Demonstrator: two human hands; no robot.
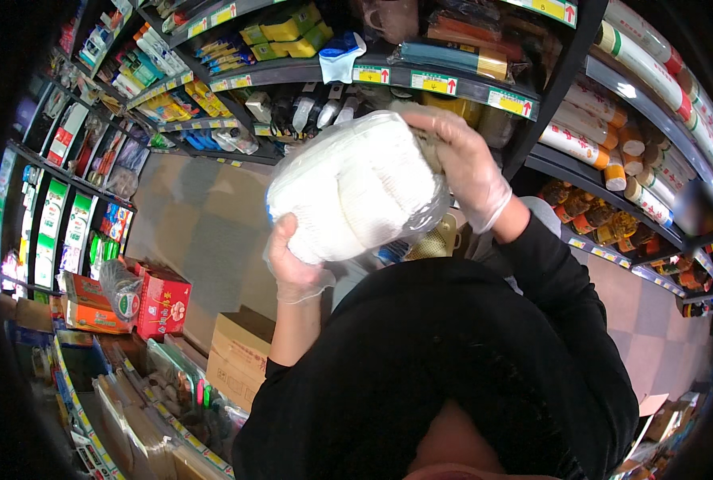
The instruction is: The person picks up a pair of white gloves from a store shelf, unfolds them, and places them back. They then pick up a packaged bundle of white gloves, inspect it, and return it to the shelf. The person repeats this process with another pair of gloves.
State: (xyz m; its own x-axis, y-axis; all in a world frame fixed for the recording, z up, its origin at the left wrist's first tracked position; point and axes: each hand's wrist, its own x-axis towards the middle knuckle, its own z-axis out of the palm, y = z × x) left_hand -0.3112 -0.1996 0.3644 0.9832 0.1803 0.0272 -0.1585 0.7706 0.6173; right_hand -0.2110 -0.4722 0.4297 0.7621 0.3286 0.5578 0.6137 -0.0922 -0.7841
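Between my hands is a bulky clear plastic pack (356, 188) filled with white, ribbed, folded goods that look like knit fabric. My left hand (294, 260), in a thin see-through glove, grips its near left corner, with the thumb on top. At the far right end my right hand (464, 160), gloved likewise, has its fingers bent over the wrapping. The pack is held tilted in front of the shelf, above the floor. Its underside is hidden, and so are most of my left fingers.
Ahead runs a dark shelf (292, 76) with price labels, yellow-green sponge packs (292, 32) and a blue-and-white cloth (342, 56). Rolled white packages (588, 144) lie in the right rack. An open cardboard box (240, 352) and a red carton (162, 300) stand at left.
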